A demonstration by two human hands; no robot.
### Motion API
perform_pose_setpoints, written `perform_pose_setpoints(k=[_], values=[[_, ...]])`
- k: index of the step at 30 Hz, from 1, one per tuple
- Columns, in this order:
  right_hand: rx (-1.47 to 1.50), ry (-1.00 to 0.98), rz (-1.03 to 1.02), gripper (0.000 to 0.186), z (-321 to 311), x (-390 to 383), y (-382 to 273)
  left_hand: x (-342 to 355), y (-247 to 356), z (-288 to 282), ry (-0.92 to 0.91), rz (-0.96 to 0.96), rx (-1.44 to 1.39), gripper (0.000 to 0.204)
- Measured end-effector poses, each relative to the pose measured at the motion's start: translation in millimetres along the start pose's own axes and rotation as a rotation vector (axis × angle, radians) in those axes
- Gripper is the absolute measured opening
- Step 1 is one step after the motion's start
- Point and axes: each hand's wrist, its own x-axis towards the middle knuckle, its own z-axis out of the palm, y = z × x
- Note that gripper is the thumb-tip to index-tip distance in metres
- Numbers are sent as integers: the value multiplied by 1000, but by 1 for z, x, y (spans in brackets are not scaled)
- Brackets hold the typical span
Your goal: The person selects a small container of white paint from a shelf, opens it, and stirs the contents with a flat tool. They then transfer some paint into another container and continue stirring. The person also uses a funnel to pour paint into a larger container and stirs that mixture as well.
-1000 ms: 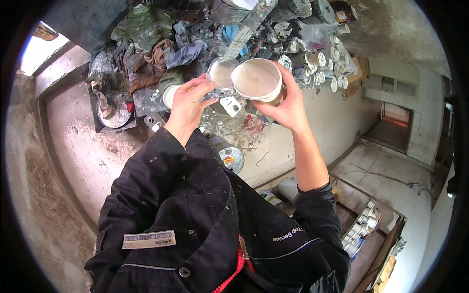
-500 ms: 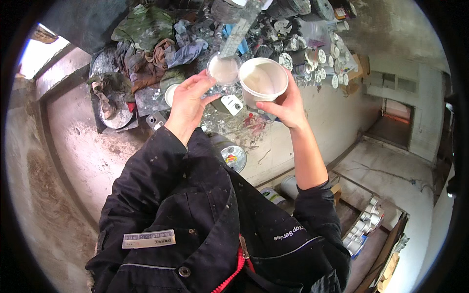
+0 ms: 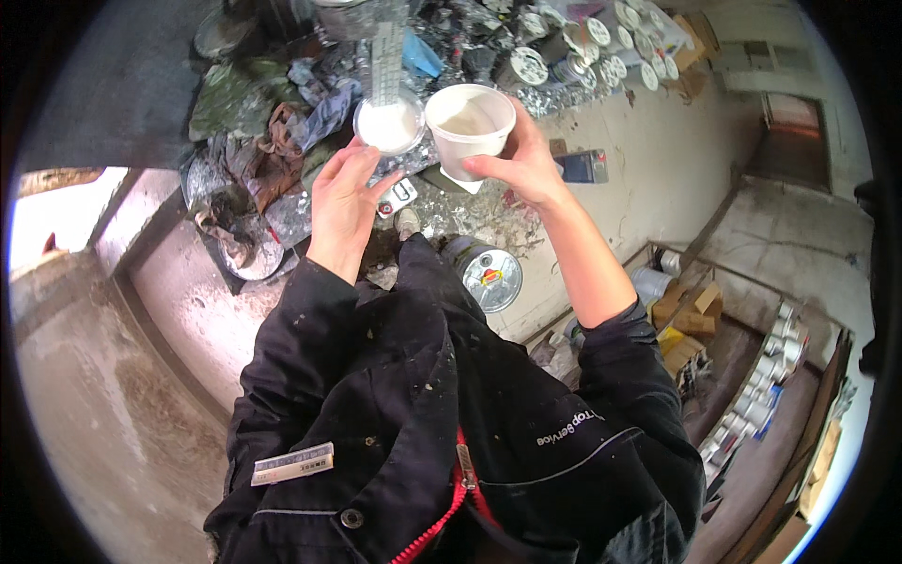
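Observation:
My left hand (image 3: pixel 344 201) pinches the lower rim of a round clear cup (image 3: pixel 387 125) with pale material in it. A long, flat, stained strip (image 3: pixel 385 61) stands up at that cup's far side. My right hand (image 3: pixel 528 162) is wrapped round a white plastic tub (image 3: pixel 468 129), thumb on its front and fingers at the right side. The tub is beside the cup, with pale residue visible inside. Below them, a small white device (image 3: pixel 397 199) and a dark phone-like device (image 3: pixel 581 167) lie on the paint-stained surface.
Crumpled rags (image 3: pixel 272 122) lie at the left of the cluttered bench. Several stained cans (image 3: pixel 592 33) and a blue scrap (image 3: pixel 420 54) are at the back. A metal drum (image 3: pixel 490 280) stands below the bench. Rows of cans (image 3: pixel 761 385) and cardboard boxes (image 3: pixel 695 310) are at lower right.
The view has shifted, showing more floor and boxes at right. Both hands sit farther left in it. The tub has turned, showing more of its side; both hands keep their holds.

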Motion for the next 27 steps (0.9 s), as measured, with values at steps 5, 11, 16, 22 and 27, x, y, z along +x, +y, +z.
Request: perform_pose_setpoints(k=[5, 11, 16, 22, 27], values=[[32, 140, -37, 95, -13, -7, 44, 4, -12, 5, -88, -78, 34, 13], [70, 519, -73, 86, -31, -4, 127, -2, -21, 21, -69, -188, -3, 4], [-103, 746, -128, 86, -72, 19, 189, -9, -25, 16, -14, -215, 31, 7], [-250, 842, -157, 86, -92, 70, 235, -5, -34, 8, 31, -227, 84, 8], [-231, 780, -214, 84, -81, 93, 241, -1, -36, 13, 76, -222, 90, 14]])
